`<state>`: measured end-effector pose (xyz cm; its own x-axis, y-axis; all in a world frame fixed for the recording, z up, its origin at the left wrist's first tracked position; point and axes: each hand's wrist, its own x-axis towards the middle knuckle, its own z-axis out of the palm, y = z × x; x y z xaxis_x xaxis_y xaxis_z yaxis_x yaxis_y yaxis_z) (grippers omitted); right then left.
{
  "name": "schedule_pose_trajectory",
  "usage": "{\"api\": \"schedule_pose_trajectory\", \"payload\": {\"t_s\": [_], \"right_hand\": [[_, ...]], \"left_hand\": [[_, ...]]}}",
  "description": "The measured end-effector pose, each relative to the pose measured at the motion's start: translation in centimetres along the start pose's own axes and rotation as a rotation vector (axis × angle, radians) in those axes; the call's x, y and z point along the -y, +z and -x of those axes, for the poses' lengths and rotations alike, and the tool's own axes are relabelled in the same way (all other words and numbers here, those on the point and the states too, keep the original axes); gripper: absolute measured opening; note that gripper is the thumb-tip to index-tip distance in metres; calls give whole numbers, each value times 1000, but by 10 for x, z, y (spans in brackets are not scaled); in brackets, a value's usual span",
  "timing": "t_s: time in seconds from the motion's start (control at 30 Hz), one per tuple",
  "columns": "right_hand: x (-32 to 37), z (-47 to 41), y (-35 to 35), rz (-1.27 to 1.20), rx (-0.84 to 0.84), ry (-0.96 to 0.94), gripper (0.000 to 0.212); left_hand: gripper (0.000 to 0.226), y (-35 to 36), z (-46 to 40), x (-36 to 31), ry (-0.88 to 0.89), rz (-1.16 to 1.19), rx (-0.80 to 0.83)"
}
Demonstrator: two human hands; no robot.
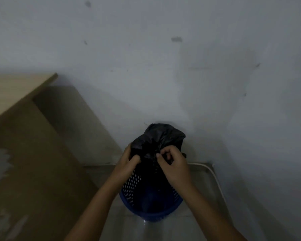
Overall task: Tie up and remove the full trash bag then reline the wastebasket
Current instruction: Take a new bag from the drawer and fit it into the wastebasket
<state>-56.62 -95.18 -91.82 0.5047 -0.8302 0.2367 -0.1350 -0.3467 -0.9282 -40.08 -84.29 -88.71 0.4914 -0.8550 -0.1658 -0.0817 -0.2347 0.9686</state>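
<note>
A full black trash bag bulges out of the top of a blue perforated wastebasket on the floor by the wall. My left hand grips the bag's left side, fingers wrapped behind it and thumb in front. My right hand pinches the gathered plastic at the bag's neck, fingers curled around it. The bag's lower part is hidden inside the basket, in dim light.
A wooden desk stands close on the left, its side panel reaching down beside the basket. A grey wall rises directly behind. A white cable runs along the floor at the right. Pale floor tiles lie around the basket.
</note>
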Motion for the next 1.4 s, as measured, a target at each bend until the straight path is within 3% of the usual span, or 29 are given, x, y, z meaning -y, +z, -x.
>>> {"api": "schedule_pose_trajectory", "payload": {"t_s": [0.03, 0.17, 0.3, 0.37, 0.47, 0.57, 0.63, 0.8, 0.97, 1.03, 1.13, 1.27, 1.4], "right_hand": [[-15, 2, 9, -2, 5, -22, 7], [-62, 10, 34, -40, 39, -83, 46], [-83, 5, 42, 175, 300, -200, 70], [-88, -2, 43, 272, 314, -314, 48], [-79, -4, 43, 224, 76, -375, 19], [-59, 0, 43, 205, -96, -365, 42], [-47, 4, 37, 169, -42, -353, 67], [-38, 18, 30, 256, 90, -452, 97], [-47, 30, 23, 260, -277, -630, 69], [-51, 33, 13, 283, -242, -716, 70], [-61, 30, 7, 382, -57, -731, 73], [-75, 23, 10, 322, -77, -668, 41], [-52, 27, 1, 52, -94, -426, 10]], "left_hand": [[47, -1, -7, 13, 24, -2, 13], [31, 3, -25, 49, 209, -93, -12], [13, 7, -27, 76, 290, -116, -160], [18, 6, -26, 81, 269, -74, -229], [22, 0, -8, 81, 222, -21, -267], [55, -12, 3, 75, 79, 120, -295], [75, -21, 5, 64, 14, 238, -335], [79, -26, 11, 42, -41, 499, -303], [78, -18, 20, 39, -48, 636, -253], [78, -16, 21, 38, -54, 694, -261], [78, -14, 21, 39, -71, 726, -250], [80, -9, 21, 42, -132, 642, -225], [71, -10, 16, 54, -61, 477, -333]]}}
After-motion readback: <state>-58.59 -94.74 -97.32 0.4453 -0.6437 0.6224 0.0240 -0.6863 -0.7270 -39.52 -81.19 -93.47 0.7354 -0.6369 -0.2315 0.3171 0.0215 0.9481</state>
